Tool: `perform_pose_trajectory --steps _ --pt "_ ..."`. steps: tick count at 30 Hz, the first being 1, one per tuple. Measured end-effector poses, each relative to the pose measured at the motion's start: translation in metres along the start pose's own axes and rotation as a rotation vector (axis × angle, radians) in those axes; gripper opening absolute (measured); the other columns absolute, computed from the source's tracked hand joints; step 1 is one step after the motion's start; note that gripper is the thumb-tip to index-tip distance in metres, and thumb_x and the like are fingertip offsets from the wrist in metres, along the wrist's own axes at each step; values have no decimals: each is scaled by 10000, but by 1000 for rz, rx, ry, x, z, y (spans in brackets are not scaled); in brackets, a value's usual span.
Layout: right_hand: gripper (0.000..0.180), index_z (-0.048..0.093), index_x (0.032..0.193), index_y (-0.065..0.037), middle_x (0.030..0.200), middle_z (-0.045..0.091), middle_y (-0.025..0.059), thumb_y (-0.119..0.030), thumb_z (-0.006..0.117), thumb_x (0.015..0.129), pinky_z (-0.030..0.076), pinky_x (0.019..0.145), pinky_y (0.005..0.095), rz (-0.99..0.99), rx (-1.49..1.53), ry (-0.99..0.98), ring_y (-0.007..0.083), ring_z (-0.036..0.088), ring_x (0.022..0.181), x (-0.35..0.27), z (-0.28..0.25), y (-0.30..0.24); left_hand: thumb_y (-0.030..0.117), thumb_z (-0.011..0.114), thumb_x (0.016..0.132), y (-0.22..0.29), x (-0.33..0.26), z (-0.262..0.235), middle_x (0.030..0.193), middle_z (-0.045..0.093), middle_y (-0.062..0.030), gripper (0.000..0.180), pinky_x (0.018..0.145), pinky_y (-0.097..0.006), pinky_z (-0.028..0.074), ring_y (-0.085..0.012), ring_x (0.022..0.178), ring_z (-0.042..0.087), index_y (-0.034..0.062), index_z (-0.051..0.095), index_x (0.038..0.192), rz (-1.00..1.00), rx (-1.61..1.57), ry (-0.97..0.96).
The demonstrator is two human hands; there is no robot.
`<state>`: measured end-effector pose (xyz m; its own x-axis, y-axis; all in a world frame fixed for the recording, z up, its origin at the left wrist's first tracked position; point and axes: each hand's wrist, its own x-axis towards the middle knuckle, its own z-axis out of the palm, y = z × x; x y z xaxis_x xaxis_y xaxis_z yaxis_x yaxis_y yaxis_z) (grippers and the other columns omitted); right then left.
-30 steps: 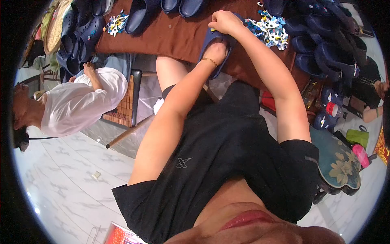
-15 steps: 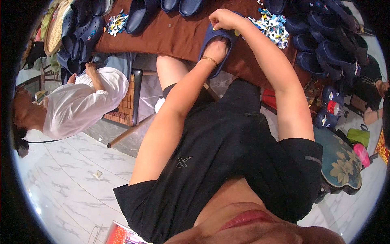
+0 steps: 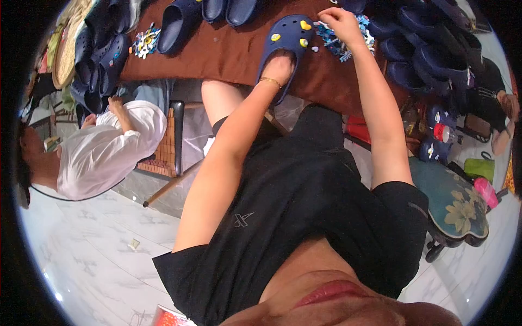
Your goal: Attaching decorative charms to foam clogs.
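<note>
My left hand (image 3: 279, 69) is inside a dark blue clog (image 3: 270, 51), holding it from within at the table's near edge; its fingers are hidden. The clog's toe points away from me. A yellow heart charm (image 3: 306, 25) and two round yellow-and-white charms, one at the left (image 3: 275, 37) and one at the right (image 3: 303, 42), sit on its holed upper. My right hand (image 3: 343, 27) hovers over a pile of small blue, white and yellow charms (image 3: 348, 51). Its fingers are loosely bent and apart, with nothing visible between them. A small pale heart charm (image 3: 315, 49) lies between clog and pile.
A brown cloth (image 3: 217, 57) covers the table. More blue clogs stand at the far edge (image 3: 178, 27), the left (image 3: 111, 62) and the right (image 3: 440, 60). A second charm pile (image 3: 145, 41) lies at left. A person in white (image 3: 103, 152) sits at left; a cushioned stool (image 3: 451, 201) stands at right.
My right hand has left the clog's toe and moved right to the charm pile, uncovering the charms on the upper. My left hand stays in the clog.
</note>
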<state>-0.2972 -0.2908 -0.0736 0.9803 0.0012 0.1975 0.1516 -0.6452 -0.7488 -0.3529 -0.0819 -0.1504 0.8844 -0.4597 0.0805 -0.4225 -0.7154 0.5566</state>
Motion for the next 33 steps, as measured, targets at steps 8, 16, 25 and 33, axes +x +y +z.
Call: perform_pose_trajectory --steps 8,16,25,33 --pt "195 644 826 -64 735 629 87 -207 599 702 453 637 280 397 -14 468 170 599 674 -63 -55 110 192 497 750 9 4 -1 808 563 -245 215 720 -453 433 -383 766 548 -13 557 773 -44 -8 -61" --pt "173 631 866 -117 779 598 110 -157 559 714 454 666 331 330 -265 451 255 583 723 -87 -38 105 203 516 747 -2 5 4 774 567 -237 228 704 -443 436 -384 735 547 -20 562 748 -32 88 -120" --pt "169 614 857 -90 807 579 114 -192 571 729 446 683 344 13 -79 304 271 558 763 -47 12 33 215 507 750 -3 4 7 781 565 -236 240 716 -440 435 -372 757 549 -20 555 737 -55 48 -101" --pt "240 593 948 -103 831 548 103 -193 584 726 441 709 325 -61 -363 135 251 551 774 -12 52 27 185 455 764 12 7 -1 908 520 -248 239 724 -453 429 -387 775 536 -8 513 894 -53 38 -153"
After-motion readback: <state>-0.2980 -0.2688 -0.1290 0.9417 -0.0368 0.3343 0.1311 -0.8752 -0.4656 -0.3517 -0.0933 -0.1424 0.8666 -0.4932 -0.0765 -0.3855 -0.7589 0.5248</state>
